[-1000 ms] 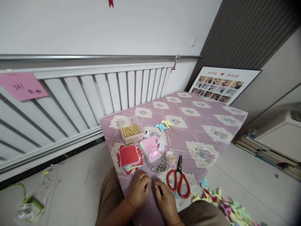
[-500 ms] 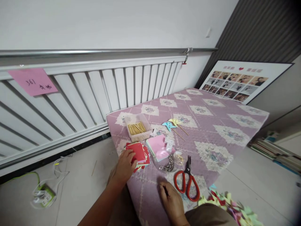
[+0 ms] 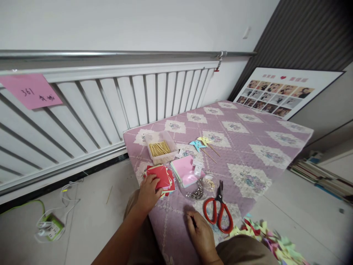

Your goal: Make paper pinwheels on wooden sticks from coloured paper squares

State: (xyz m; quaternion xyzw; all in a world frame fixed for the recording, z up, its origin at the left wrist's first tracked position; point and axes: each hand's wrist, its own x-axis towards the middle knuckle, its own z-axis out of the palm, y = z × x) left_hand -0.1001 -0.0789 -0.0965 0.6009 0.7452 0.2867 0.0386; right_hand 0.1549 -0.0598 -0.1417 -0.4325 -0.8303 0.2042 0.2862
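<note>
The left hand's (image 3: 149, 193) fingertips lie flat on the top sheet of the stack of red square paper sheets (image 3: 162, 177), at its near left corner. The thumb is hidden, so I cannot tell whether they pinch the sheet or only press it. The stack lies flat near the left edge of the mauve quilted cloth with floral squares (image 3: 248, 147), fanned and skewed to that edge, with no clear long axis.

The right hand (image 3: 202, 235) rests on the cloth nearer the person, its fingers curled in on themselves; whether they hold anything is not clear.

Just right of it lie the red-handled scissors (image 3: 219, 213), long axis running away from the person, tips pointing at the small clear round tub (image 3: 211, 183). Beside the red stack sits a pile of pink paper squares (image 3: 184, 169) – behind both, a clear plastic box of wooden sticks (image 3: 160, 149).

On the white slatted radiator (image 3: 110, 106) hangs a pink paper note (image 3: 29, 95) reading "361", then handwriting too blurred to read.
</note>
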